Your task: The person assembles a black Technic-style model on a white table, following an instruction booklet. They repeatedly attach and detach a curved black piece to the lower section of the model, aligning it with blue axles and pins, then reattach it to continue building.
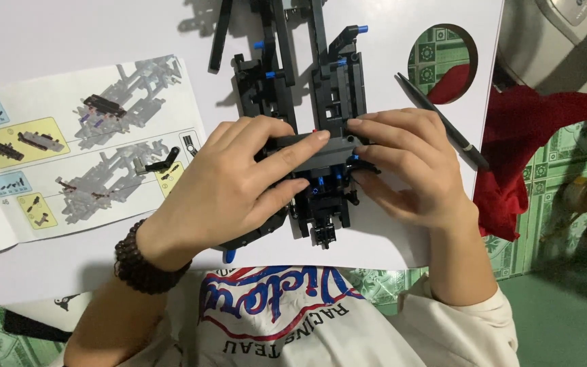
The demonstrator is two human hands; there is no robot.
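Nearest the camera, a white printed shirt [273,319] fills the lower edge. Above it, the left hand [232,183], wrist in a beaded bracelet [147,261], and the right hand [402,166] both pinch a grey beam [307,144] from opposite ends, fingers curled. The beam lies crosswise over the black brick chassis [307,88], whose long axis runs away from both grips. Beyond the left grip lies the instruction booklet [76,143]; beyond the right, a black pen [443,122].

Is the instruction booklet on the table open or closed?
Open. The instruction booklet lies flat on the white table, left of the left hand, with its step diagrams showing.
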